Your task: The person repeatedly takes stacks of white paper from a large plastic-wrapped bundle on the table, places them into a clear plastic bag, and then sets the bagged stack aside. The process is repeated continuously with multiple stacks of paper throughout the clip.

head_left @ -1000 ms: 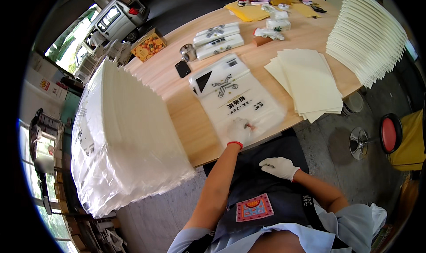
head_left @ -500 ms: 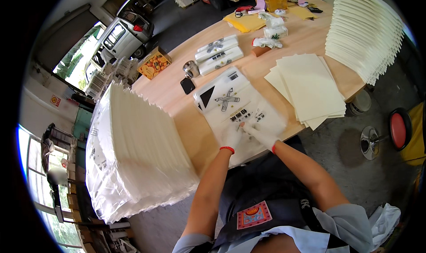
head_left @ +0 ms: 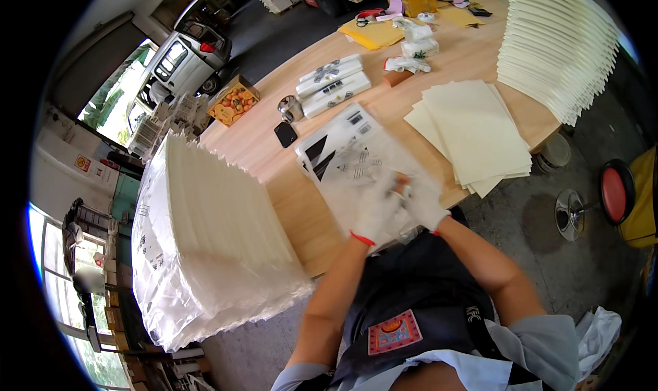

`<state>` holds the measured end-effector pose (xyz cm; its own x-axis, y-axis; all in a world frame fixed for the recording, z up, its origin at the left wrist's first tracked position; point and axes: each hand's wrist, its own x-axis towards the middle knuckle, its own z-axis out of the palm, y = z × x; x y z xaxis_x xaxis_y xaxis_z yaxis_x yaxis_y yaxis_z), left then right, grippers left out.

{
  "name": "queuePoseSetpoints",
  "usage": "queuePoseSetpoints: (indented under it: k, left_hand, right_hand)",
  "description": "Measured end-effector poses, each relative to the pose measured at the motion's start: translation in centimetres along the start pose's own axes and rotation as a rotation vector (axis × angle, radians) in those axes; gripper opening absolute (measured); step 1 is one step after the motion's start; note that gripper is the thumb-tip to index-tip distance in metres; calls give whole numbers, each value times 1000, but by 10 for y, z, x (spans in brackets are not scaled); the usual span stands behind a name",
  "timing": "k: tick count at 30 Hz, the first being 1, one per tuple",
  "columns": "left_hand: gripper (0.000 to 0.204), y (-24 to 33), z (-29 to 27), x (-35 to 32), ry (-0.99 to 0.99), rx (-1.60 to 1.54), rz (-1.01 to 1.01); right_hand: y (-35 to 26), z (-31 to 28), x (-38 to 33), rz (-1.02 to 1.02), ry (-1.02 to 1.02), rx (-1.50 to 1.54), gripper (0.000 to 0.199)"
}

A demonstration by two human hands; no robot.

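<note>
Several clear plastic bags with black print [head_left: 343,144] lie stacked on the table in front of me. The near part of the uppermost bag is raised and blurred. My left hand [head_left: 377,211], in a white glove with a red cuff, is closed on this bag's near end, with bare fingertips showing. Close beside it on the right, my right hand [head_left: 426,204], gloved the same way, also grips the bag's near end. Motion smears the fingers of both hands, so their exact hold is hard to see. Cream sheets [head_left: 473,130] lie loosely stacked to the right.
A tall plastic-wrapped stack of sheets [head_left: 219,220] stands at left, another cream stack [head_left: 555,41] at far right. Beyond the bags are a phone [head_left: 285,135], a metal pot [head_left: 290,108], rolled bags [head_left: 336,93] and a fruit-printed box [head_left: 234,102]. A red-seated stool [head_left: 615,191] stands right.
Both hands have shifted slightly right and come closer together. The uppermost bag's print has moved and blurred, and more of the dark print underneath shows. The view has tilted slightly.
</note>
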<state>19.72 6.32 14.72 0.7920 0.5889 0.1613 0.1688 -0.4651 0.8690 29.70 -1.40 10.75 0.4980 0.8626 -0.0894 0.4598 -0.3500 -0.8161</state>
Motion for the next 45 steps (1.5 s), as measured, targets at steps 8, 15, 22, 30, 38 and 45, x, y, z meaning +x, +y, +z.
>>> queuePoseSetpoints:
  k: [8, 15, 22, 30, 38, 45]
  left_hand:
    - [17, 35, 58, -67, -260, 186, 397]
    - [17, -119, 21, -46, -15, 175, -80]
    - [23, -74, 41, -31, -177, -253, -277]
    - [32, -54, 77, -8, -170, -777, -853]
    - [39, -79, 21, -22, -329, -715, -747]
    - [74, -28, 78, -48, -473, 515, -83]
  right_hand:
    - [24, 39, 6, -157, 31, -188, 28]
    - [131, -2, -11, -165, 364, -509, 29]
    - [178, -70, -6, -171, 390, -823, 36]
    - [64, -55, -65, -414, 130, -611, 25]
    - [111, -43, -105, -94, 488, -161, 39]
    - [119, 0, -70, 83, 293, 371, 45]
